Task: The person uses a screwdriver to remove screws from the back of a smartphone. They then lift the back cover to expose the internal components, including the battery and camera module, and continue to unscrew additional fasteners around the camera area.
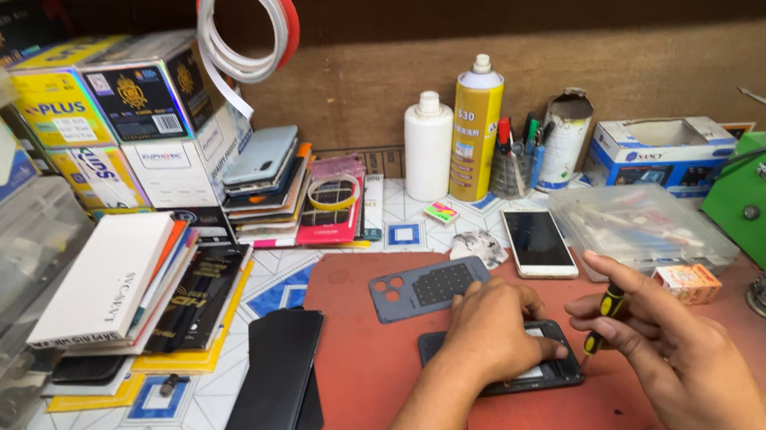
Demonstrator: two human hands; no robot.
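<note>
the left hand (494, 329) lies flat on an opened dark phone (509, 367) on the red mat (362, 348), fingers together and pressed on its upper edge, so the phone sits right under those fingertips. the right hand (666, 345) hovers just beside it, thumb and fingers clamped on a small screwdriver (602, 319) with a yellow and black handle, its tip angled down toward the phone's right corner. beyond the left fingers lies a grey back cover (428, 288), and a white phone (539, 243) rests further off.
</note>
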